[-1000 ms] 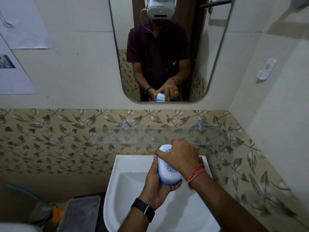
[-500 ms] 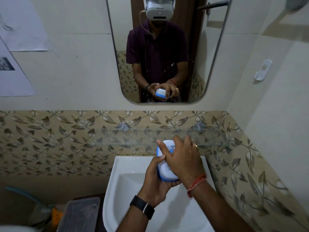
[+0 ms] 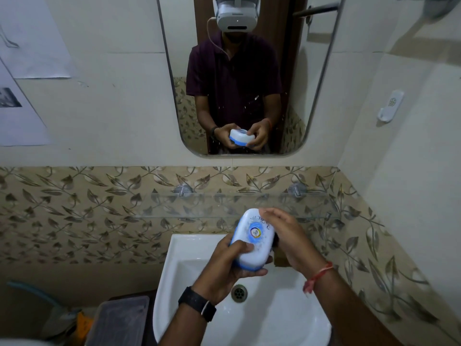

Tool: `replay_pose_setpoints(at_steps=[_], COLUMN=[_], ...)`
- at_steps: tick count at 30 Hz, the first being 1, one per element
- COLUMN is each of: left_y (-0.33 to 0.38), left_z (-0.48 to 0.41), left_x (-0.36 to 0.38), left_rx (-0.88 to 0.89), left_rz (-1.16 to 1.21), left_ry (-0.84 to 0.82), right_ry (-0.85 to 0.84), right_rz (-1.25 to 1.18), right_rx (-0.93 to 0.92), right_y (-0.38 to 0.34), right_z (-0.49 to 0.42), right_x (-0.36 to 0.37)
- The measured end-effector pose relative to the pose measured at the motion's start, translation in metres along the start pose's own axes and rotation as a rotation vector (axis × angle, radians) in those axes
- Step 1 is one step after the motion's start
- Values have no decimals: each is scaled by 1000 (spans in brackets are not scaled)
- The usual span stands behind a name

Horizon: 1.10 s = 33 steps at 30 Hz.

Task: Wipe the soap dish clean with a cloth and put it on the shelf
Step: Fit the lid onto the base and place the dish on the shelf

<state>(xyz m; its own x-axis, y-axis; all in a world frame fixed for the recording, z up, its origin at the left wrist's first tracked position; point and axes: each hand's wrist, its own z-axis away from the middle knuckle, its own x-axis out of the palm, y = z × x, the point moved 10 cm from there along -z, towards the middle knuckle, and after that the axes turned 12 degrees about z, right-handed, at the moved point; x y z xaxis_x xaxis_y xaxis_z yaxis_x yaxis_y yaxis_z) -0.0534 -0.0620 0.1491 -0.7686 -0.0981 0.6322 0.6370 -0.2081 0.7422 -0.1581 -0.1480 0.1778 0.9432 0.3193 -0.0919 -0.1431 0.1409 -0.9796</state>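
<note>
Left hand (image 3: 222, 268), soap dish (image 3: 252, 242) over sink (image 3: 274, 318)

Clear glass shelf (image 3: 199, 206) sits on two wall brackets (image 3: 183, 189).

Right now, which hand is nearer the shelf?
Right. The right hand is up by the front edge of the shelf; the left hand is lower, gripping the dish over the sink.

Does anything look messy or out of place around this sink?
White specks spatter the lower part of the mirror, like dried splashes. The soap dish in the left hand also carries droplets or smudges on its lid. Nothing else stands out.
</note>
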Motion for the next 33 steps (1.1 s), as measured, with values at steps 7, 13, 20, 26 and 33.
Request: replay_pose_setpoints(at_steps=[7,13,20,26,33], left_y=[39,64,118,130,136], left_z=[3,-8,-42,-84,-120], left_x=[-53,-56,-43,-40,-46], left_rx=[275,438,594,530,447], left_rz=[63,-170,-545,-738,-937], left_ry=[368,447,523,516,553], right_ry=[-47,189,586,539,458], right_rz=[-174,-90,129,368,550], right_rx=[25,-59,-188,-172,-174], right_y=[15,25,-20,-29,-18], right_z=[6,1,-30,-69,-93], right_x=[-24,-31,-54,-43,-31])
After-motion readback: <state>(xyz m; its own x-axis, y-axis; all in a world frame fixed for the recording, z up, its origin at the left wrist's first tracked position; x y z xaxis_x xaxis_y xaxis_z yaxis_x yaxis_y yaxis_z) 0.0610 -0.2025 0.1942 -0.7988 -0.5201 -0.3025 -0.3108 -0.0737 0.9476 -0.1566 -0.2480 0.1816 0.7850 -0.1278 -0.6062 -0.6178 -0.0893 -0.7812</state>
